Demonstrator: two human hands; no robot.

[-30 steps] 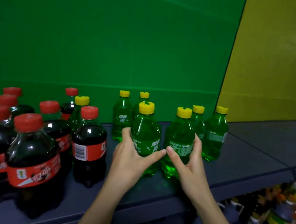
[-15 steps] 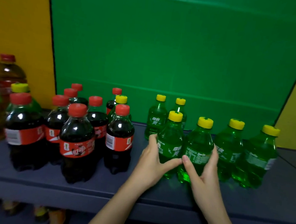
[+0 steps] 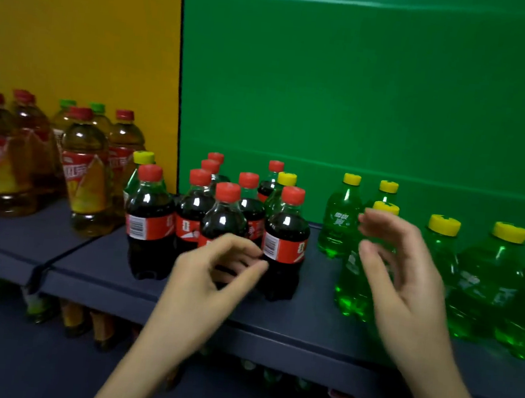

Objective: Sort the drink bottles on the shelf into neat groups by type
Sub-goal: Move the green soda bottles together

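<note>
Several dark cola bottles [image 3: 285, 243] with red caps stand clustered mid-shelf. Two green bottles with yellow caps stand among them, one at the cluster's left rear [image 3: 139, 169], one at its right rear [image 3: 283, 188]. Several green soda bottles [image 3: 486, 280] with yellow caps stand in a group to the right. My left hand [image 3: 214, 271] hovers in front of the cola cluster, fingers curled and apart, holding nothing. My right hand [image 3: 405, 272] is raised in front of the green bottles, fingers spread, blurred, holding nothing.
Large amber tea bottles [image 3: 87, 177] with red and green caps stand on the left shelf section. The dark blue shelf [image 3: 315, 305] has a front edge near my wrists. More bottles lie on a lower shelf [image 3: 80, 319]. Green and yellow panels form the back wall.
Both hands have let go of the two green bottles they held. My left hand moved left toward the cola cluster, my right hand lifted off. The view swung left, showing the tea bottles.
</note>
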